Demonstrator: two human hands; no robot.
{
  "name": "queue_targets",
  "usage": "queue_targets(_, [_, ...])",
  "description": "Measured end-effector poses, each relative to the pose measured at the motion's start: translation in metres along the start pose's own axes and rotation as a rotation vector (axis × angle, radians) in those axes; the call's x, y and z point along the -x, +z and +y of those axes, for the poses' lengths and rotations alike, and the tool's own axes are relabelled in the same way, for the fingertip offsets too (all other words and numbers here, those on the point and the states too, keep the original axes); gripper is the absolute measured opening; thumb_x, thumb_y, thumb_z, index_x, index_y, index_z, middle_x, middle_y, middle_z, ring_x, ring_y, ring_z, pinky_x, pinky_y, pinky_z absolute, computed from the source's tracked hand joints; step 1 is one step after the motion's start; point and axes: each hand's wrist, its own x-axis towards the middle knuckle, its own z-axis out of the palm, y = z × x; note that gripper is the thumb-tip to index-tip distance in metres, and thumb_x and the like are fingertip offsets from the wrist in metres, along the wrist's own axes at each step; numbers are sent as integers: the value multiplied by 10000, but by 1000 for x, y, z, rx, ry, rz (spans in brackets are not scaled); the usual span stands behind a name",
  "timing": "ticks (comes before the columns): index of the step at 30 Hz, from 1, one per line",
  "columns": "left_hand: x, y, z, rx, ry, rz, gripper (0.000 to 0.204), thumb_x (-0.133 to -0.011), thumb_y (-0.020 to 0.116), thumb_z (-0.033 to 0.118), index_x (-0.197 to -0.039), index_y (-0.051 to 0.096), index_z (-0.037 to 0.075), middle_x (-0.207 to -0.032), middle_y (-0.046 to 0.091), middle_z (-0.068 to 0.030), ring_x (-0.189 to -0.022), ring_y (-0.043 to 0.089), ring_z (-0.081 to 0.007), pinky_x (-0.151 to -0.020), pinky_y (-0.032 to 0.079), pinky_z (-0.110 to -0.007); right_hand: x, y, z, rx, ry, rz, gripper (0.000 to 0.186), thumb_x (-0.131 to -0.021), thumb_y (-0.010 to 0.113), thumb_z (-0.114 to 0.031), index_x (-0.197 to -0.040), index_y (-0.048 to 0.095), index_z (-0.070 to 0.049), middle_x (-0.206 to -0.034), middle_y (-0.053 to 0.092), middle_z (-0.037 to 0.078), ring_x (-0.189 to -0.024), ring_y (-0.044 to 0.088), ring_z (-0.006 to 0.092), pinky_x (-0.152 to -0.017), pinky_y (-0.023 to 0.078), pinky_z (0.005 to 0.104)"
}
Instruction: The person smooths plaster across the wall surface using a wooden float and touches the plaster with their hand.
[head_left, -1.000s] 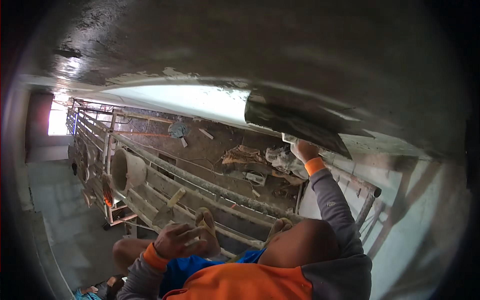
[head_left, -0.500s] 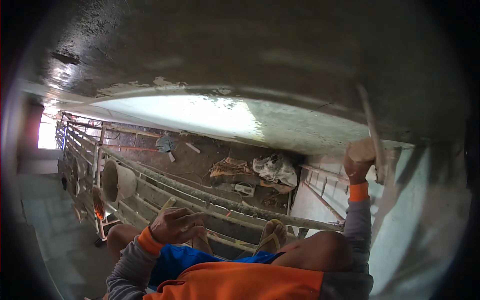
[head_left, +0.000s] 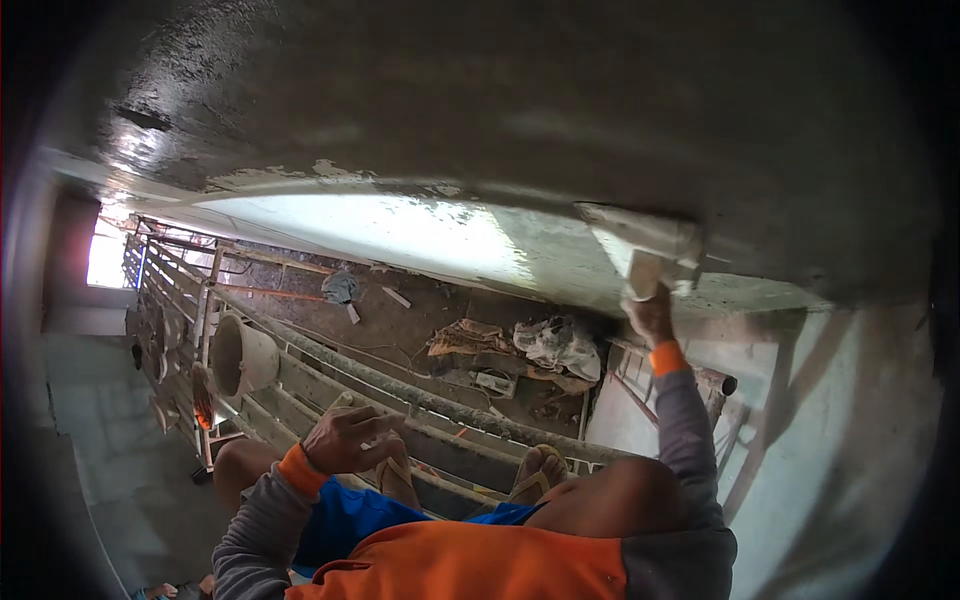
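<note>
The right hand point(head_left: 652, 315) is wrapped around the tan block handle point(head_left: 645, 272) of a flat pale-grey plastering float point(head_left: 645, 228), up at the dark grey plastered wall point(head_left: 450, 100). The left hand point(head_left: 350, 438), loosely half-curled and apparently empty, hangs near the bare left knee point(head_left: 243, 465).

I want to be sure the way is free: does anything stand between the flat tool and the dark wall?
Nothing visible does. The right hand holds the flat tool by its block handle, at the dark wall; whether its whole face touches, I cannot tell. The left hand is off to the lower left.
</note>
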Motion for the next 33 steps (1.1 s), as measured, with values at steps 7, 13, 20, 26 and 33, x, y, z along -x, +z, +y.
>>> queue_targets(7, [12,5,-10,-39,-44,-66,416,-752,767,212,-1118,624,78,-787,638,-72,-610,618,-198,-549,510,-312,36,-130,-29,-38,-10,364,185,-688,651,-18,-859,591,-55,-773,558,4,-721,538,134,-694,453,281])
queue_targets(13, [-18,-1,-10,84,-25,-27,410,-745,772,212,-1105,634,73,-779,636,-75,-611,619,-210,-539,503,-316,55,-97,-72,694,-664,-144,82,-774,671,-111,-761,598,-75,-766,544,98,-746,528,264,-734,448,372])
queue_targets(20, [-14,-1,-1,101,8,-15,456,-732,786,210,-1141,626,84,-776,634,-84,-609,621,-209,-544,511,-321,31,-6,77,868,-324,-18,590,-701,642,-227,-1252,535,-45,-1255,537,197,-1131,511,396,-980,398,484])
queue_targets(26, [4,1,1,110,-17,23,394,-785,729,198,-1135,601,71,-740,623,-54,-583,611,-182,-503,495,-307,24,-3,3,1021,-201,97,555,-704,643,-254,-1223,569,-69,-1246,554,183,-1138,509,388,-1000,381,484])
queue_targets(33, [-9,-4,-7,53,152,-9,475,-730,789,252,-1131,611,71,-756,626,-72,-596,632,-208,-518,508,-309,28,-86,-116,839,-587,458,418,-729,674,-211,-1118,624,-69,-1105,621,153,-1016,581,352,-914,434,450])
